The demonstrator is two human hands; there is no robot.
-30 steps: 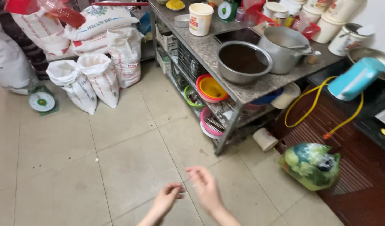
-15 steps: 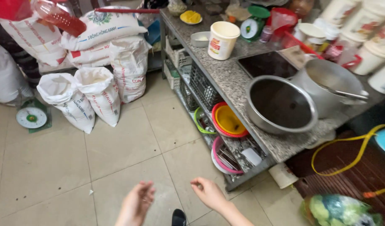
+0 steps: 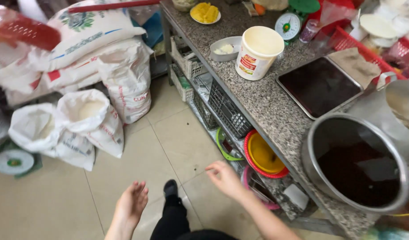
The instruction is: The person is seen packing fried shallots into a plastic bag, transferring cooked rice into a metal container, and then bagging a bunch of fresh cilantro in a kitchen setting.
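While view swung closer to counter [image 3: 275, 111], both hands [image 3: 224, 178] stay spread, empty, nr yellow bowl [image 3: 262, 155].

Hands [image 3: 178, 191] now nearer the counter [image 3: 266, 106].

Pale square floor tiles [image 3: 58, 195] with thin dark grout lines, lit evenly and without hard shadows. Speckled grey granite worktop [image 3: 262, 104] on a grey metal frame, running from twelve o'clock down towards four o'clock. Beneath it a lower shelf [image 3: 240, 129] crowded with black and white crates and with nested plastic basins in red, yellow, green and pink. Heaped white sacks [image 3: 93, 49] at ten to eleven o'clock, two of them open-topped on the floor. A round weighing scale [image 3: 13, 162] on the tiles at nine o'clock.
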